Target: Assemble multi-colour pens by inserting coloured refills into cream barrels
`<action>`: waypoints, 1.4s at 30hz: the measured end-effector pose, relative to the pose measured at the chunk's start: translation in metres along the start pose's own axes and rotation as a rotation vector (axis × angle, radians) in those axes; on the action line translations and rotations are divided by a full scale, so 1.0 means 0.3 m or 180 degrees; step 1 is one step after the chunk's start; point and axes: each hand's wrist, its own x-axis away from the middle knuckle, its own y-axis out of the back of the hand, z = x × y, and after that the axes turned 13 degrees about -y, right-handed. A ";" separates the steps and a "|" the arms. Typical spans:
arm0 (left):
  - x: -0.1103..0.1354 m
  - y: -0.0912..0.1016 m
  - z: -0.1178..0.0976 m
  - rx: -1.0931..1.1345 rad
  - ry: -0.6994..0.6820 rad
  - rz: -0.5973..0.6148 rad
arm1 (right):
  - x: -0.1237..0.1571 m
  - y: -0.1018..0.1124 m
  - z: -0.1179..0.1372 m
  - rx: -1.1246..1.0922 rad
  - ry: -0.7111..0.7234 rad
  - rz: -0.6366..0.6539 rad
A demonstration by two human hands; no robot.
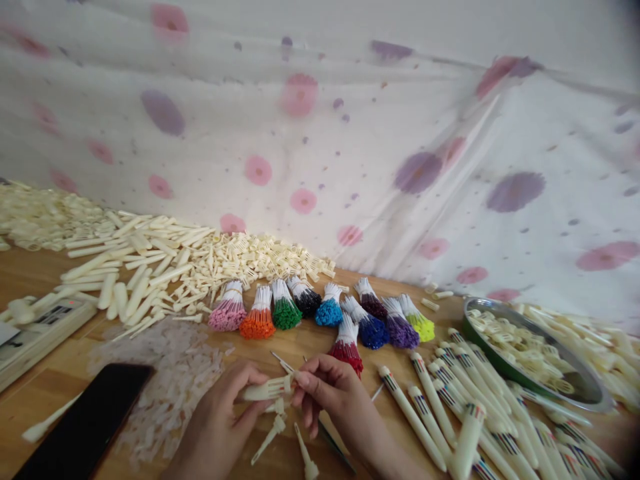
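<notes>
My left hand [227, 413] holds a short cream slotted pen-barrel piece [267, 389] between thumb and fingers, its slots facing right. My right hand [335, 393] is closed, its fingertips pinched at the right end of that piece. A slim pointed metal tool, seemingly tweezers [336, 445], runs under the right hand, its points showing past the fingers; the palm hides its middle. Just below the hands lie several small cream plunger-like parts [270, 437]. Behind them stand bundles of white refills with coloured ends, such as red [347, 345] and orange [257, 313].
Assembled multicolour pens [413, 417] lie at right, beside a metal bowl [595, 399] of cream parts. Heaps of cream barrels [135, 260] and slotted pieces [265, 257] line the back left. A black phone [90, 420] and translucent scraps [170, 373] lie left. A flowered sheet [320, 147] covers the wall.
</notes>
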 end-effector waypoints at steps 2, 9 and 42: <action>-0.005 -0.002 -0.006 0.0300 0.0418 0.0096 | 0.001 -0.006 0.002 -0.0117 0.0012 0.0001; -0.024 0.003 -0.033 0.0858 0.1040 0.0197 | 0.007 -0.002 -0.002 0.0211 0.0159 -0.0287; 0.000 0.012 -0.047 -0.0253 -0.0403 -0.0088 | 0.088 0.001 0.041 0.3044 0.1663 -0.0624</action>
